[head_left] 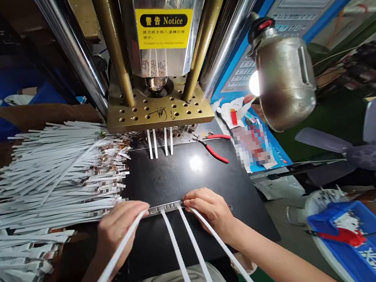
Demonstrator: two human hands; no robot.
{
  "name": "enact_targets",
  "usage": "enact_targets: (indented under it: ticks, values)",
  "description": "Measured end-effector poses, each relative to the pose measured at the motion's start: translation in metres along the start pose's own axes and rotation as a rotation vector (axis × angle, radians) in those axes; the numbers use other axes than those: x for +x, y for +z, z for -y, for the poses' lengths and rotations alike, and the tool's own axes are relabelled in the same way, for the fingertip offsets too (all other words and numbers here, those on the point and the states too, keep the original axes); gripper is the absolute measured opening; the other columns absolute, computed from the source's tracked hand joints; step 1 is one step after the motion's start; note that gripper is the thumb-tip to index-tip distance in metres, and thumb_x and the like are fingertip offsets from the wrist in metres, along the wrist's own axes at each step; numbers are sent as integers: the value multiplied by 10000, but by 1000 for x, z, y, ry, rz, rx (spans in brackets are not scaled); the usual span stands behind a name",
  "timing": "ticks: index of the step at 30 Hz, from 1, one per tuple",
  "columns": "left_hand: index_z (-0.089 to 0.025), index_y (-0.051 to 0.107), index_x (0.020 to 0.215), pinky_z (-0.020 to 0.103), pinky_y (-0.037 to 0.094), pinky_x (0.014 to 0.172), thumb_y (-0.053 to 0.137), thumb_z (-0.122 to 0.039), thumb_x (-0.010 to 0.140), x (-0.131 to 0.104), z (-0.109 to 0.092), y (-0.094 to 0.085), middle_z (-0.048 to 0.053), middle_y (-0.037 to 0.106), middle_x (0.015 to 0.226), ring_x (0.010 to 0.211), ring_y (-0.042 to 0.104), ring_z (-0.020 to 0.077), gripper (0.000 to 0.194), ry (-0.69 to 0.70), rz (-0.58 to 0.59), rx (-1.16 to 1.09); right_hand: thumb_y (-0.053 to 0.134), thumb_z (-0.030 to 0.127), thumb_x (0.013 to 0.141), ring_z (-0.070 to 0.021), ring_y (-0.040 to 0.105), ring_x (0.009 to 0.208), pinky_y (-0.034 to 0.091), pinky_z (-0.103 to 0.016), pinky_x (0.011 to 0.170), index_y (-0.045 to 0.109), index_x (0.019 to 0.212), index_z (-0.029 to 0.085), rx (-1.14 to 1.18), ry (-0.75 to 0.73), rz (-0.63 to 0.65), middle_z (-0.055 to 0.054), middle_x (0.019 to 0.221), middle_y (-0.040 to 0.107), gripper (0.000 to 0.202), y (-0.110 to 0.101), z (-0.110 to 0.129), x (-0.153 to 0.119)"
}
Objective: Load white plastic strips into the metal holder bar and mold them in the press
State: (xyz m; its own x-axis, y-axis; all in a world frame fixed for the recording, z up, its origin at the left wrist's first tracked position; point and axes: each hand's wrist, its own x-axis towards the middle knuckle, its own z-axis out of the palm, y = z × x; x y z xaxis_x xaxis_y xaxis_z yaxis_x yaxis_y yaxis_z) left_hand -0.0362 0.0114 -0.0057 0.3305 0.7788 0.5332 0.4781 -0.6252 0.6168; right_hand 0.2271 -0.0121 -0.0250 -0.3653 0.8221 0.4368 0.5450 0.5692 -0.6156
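Observation:
A narrow metal fixture bar [166, 207] lies level just above or on the black tabletop, and I cannot tell which. White flat cables [178, 248] run from it toward my body. My left hand [118, 227] pinches the bar's left end, where a white cable passes by the fingertips. At the right end my right hand [209, 209] grips the bar with closed fingers, another cable trailing below it. Ahead stands a press with a brass plate [158, 112]; several white cable ends [154, 144] stick out beneath it. The fingertips hide both ends of the bar.
A big pile of white flat cables [60, 177] lies left of the black work surface [165, 176]. Red-handled pliers [214, 151] rest near the press. A metal lamp [285, 81] and a fan [367, 156] stand at right, above a blue bin [366, 241].

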Motion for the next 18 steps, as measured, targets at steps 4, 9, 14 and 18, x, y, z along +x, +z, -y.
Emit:
enact_targets:
  ticks: [4,9,14,18]
  values:
    - [-177,660,961,311,552,832,576,-60,919,-14,-1,13,39,706,949,894,672,170,150,55,94,48,440,111,980,-172,651,847,498,-316,740,612,993,203,7,2,13,-71,960,710,196,0,1,2]
    - [-121,622,1059,377,513,883,533,-63,938,-10,-7,9,96,688,1015,963,645,216,161,156,207,218,470,106,969,-176,644,844,493,-313,734,612,991,191,-12,4,32,-70,948,706,168,-2,4,1]
    - [-135,611,953,339,498,788,485,-64,948,1,-11,11,70,684,917,851,643,193,145,197,216,244,495,69,929,-181,646,961,518,-312,840,624,1125,207,23,-79,449,-67,1079,689,272,-33,-12,30]
    - [-160,607,917,317,480,749,440,-68,956,2,-12,14,53,664,867,806,630,177,194,165,163,196,531,90,896,-201,638,1010,514,-327,913,605,1214,180,-320,-13,336,-104,1133,671,340,-51,-76,102]
